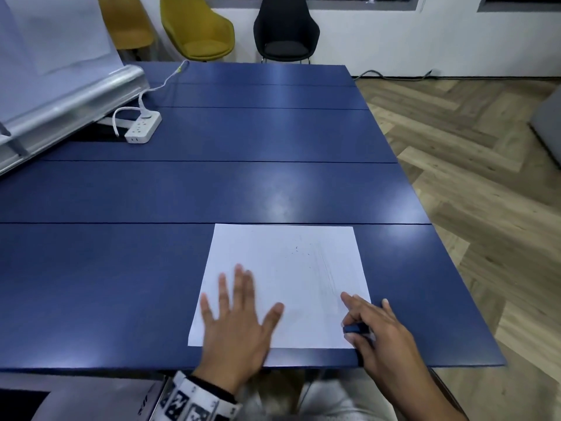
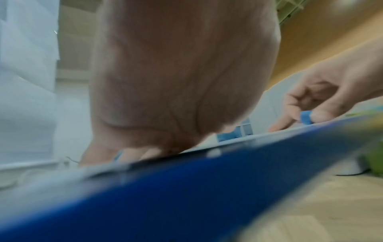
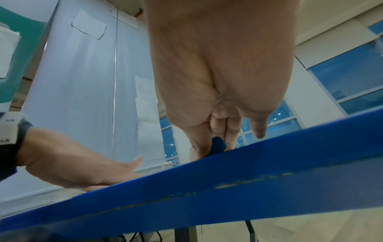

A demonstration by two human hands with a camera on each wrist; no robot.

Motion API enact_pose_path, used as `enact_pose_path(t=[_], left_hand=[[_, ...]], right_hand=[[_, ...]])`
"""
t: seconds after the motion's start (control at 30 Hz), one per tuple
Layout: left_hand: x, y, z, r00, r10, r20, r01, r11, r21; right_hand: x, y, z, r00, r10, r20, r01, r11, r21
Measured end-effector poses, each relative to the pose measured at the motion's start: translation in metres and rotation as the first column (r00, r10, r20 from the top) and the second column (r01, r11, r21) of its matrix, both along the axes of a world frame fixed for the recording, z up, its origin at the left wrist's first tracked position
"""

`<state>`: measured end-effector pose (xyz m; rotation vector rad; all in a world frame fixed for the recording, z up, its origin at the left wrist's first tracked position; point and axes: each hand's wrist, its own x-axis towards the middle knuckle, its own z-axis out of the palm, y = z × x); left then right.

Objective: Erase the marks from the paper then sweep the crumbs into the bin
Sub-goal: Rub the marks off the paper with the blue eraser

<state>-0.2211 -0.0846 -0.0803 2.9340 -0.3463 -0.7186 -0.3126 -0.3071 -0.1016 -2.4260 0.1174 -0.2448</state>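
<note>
Risk: the paper lies at the table's near edge by its right corner, so a hard stroke could drag or crease it, or flick the crumbs near the sheet's far edge onto the floor; no bin in view. Left hand lies flat, fingers spread, on the sheet's near-left corner. Right hand pinches a blue eraser at the near-right corner, index finger straight.

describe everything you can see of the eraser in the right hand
The eraser is a small dark blue block, matte and rubbery-looking, mostly hidden by the right hand, which pinches it between thumb and curled fingers. Only one blunt end shows. It sits low at the near right corner of the white paper, by the table's front edge; the right wrist view shows its tip down at the surface.
</note>
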Motion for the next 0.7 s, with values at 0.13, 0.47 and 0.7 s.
enact_pose_path(t=[0.13, 0.47, 0.7], left_hand=[[0.015, -0.003, 0.024, 0.994, 0.107, -0.025, -0.106, 0.992, 0.062], [0.002, -0.056, 0.013, 0.959, -0.245, -0.145, 0.246, 0.969, -0.007], [0.064, -0.021, 0.048, 0.998, 0.044, -0.054, -0.035, 0.986, 0.164]], right_hand=[[0.002, 0.000, 0.003, 0.998, 0.000, -0.058, -0.003, 0.999, -0.039], [0.001, 0.001, 0.003, 0.998, -0.018, -0.064, 0.018, 1.000, 0.001], [0.002, 0.004, 0.013, 0.989, -0.039, -0.140, 0.038, 0.999, -0.013]])
